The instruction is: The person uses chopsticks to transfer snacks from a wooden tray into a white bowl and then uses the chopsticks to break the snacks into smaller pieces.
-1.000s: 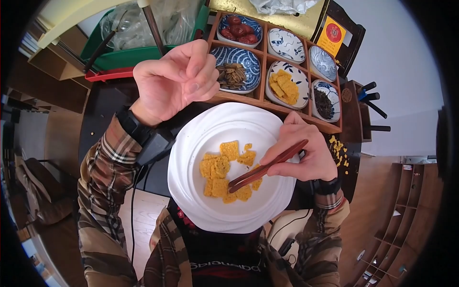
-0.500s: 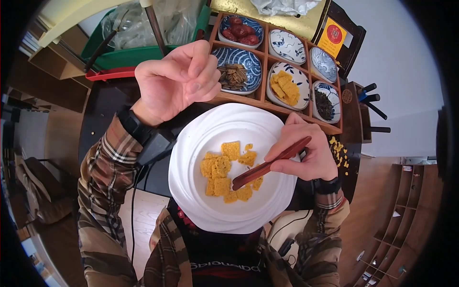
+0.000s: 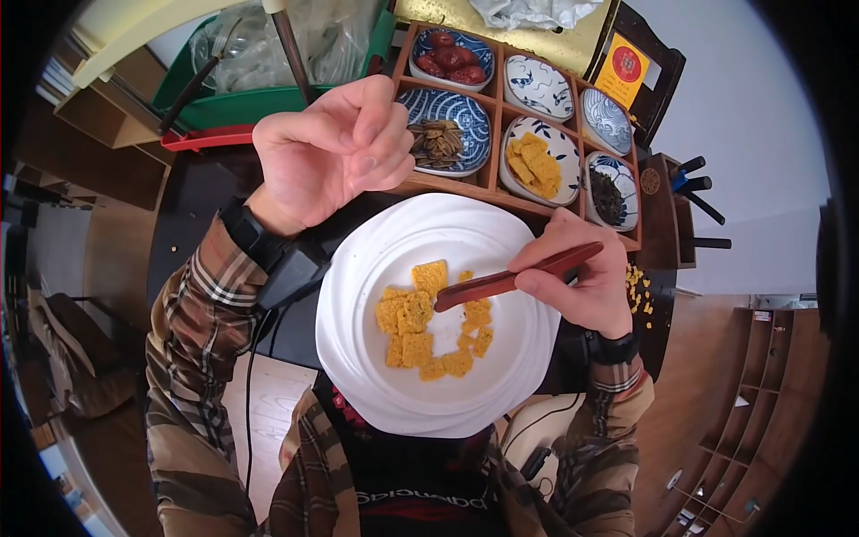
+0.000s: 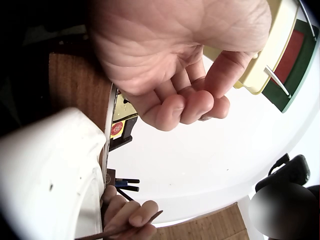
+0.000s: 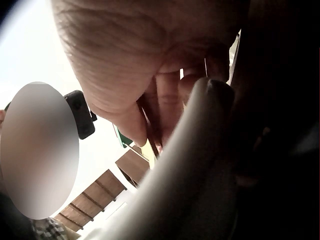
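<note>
My right hand (image 3: pixel 591 291) holds reddish-brown wooden tongs (image 3: pixel 483 287) over a white bowl (image 3: pixel 344 259) with a broad wavy rim. Their tips are close together, beside a square yellow cracker (image 3: pixel 429 276) lying in the bowl. More yellow crackers (image 3: pixel 414 349) lie bunched on the bowl's left side, and smaller broken bits (image 3: pixel 483 341) are on its right. Raised past the rim at the upper left, my left hand (image 3: pixel 331 148) has loosely curled fingers and nothing in it. In the right wrist view, the bowl's rim (image 5: pixel 175 155) runs blurred below the palm.
Behind the bowl, a divided wooden box (image 3: pixel 494 143) carries patterned dishes of red dates (image 3: pixel 449 64), brown seeds (image 3: pixel 436 143), yellow crackers (image 3: pixel 534 166) and dark tea leaves (image 3: pixel 607 197). A green bin (image 3: pixel 192 107) stands at the back left. Yellow crumbs (image 3: pixel 640 291) lie at the right.
The tongs have come up off the near crackers, their prongs have closed together, and their tips have moved away from me toward the far cracker. My left hand stays about where it was.
</note>
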A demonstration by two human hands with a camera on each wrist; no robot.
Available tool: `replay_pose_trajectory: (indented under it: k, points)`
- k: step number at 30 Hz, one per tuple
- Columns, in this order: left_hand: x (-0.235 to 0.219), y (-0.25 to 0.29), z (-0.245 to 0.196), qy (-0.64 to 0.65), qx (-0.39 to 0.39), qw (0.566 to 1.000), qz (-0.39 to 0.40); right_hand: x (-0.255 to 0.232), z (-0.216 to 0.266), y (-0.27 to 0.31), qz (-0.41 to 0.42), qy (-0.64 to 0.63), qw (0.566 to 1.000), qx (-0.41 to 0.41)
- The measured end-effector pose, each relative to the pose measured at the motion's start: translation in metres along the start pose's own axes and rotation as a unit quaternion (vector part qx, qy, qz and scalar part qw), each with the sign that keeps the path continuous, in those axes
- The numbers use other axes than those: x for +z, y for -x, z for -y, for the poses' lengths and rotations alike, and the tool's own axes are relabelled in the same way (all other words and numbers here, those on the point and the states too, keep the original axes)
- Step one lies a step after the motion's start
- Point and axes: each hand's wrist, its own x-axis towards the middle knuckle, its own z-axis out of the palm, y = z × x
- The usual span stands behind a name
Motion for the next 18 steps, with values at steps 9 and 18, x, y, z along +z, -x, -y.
replay_pose_trajectory:
  k: [9,18]
  points:
    - [-0.0006,-0.001,-0.0003,-0.007,0.002,1.0,0.005,-0.0009,-0.0035,0.0053,-0.044,-0.01,0.999,0.013]
    - [-0.0002,0.0007,0.0018,-0.002,0.004,1.0,0.002,0.0015,0.0015,0.0039,-0.015,-0.031,0.999,0.042]
